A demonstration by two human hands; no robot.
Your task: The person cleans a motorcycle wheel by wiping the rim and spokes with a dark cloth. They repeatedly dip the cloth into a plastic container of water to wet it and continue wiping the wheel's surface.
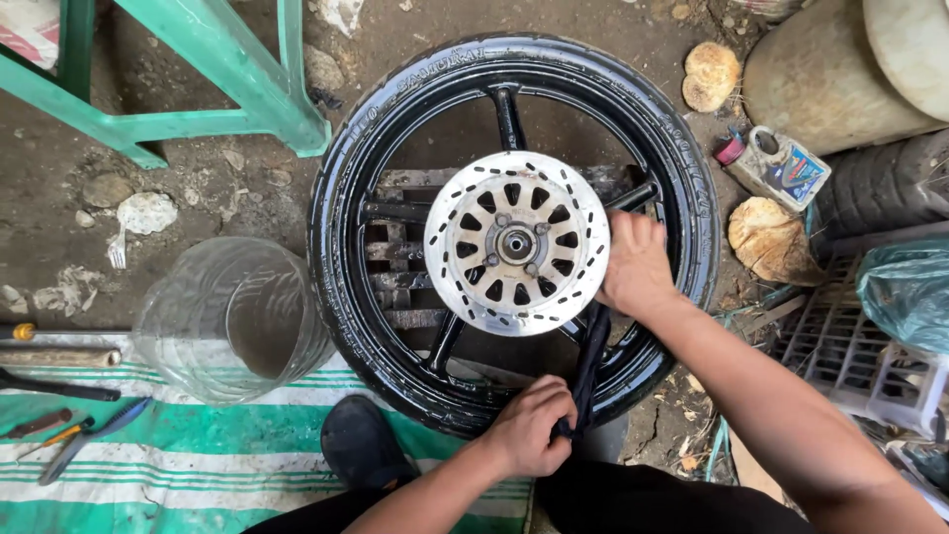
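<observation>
- A white oil bottle (pixel 776 166) with a red cap and blue label lies in the dirt, right of the wheel (pixel 514 232).
- A clear plastic tub (pixel 232 318) stands left of the wheel; I can't tell whether anything is in it.
- The left hand (pixel 531 427) is clenched around a dark strap (pixel 589 368) at the tyre's near edge.
- The right hand (pixel 638 265) rests on the brake disc (pixel 516 243), fingertips hidden.

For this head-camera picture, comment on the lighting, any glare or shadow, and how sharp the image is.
Head view: soft, even daylight with no hard shadows; the brake disc looks bright but not blown out, and the wet-looking tyre shows mild sheen. The clear plastic container catches faint reflections. Both hands, left and right, are sharp; straight edges bow slightly near the corners.
</observation>
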